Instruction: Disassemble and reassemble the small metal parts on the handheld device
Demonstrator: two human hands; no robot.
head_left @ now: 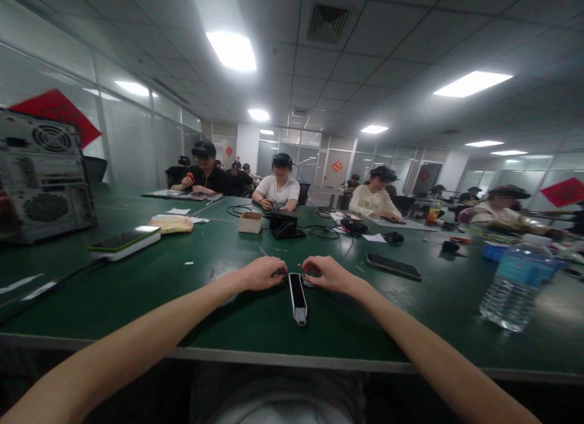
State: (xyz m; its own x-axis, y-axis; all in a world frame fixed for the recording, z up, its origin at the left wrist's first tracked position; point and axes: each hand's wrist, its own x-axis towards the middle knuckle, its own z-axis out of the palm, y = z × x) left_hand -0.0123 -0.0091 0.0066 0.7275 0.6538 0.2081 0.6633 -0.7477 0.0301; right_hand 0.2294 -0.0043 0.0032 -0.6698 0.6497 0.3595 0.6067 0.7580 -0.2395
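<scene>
Though blurred, slim device [297, 297] pointing forward

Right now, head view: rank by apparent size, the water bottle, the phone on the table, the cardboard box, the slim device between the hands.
1. Plastic water bottle
2. Smartphone
3. Unsure: slim black-and-white device and small cardboard box look similar, and the box sits farther away.

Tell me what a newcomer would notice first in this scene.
Front and centre, the left hand and right hand meet at the top of a slim black-and-white device on a green workbench. A grey computer tower stands at the far left, a large water bottle at the right, and seated co-workers line the far side.
</scene>
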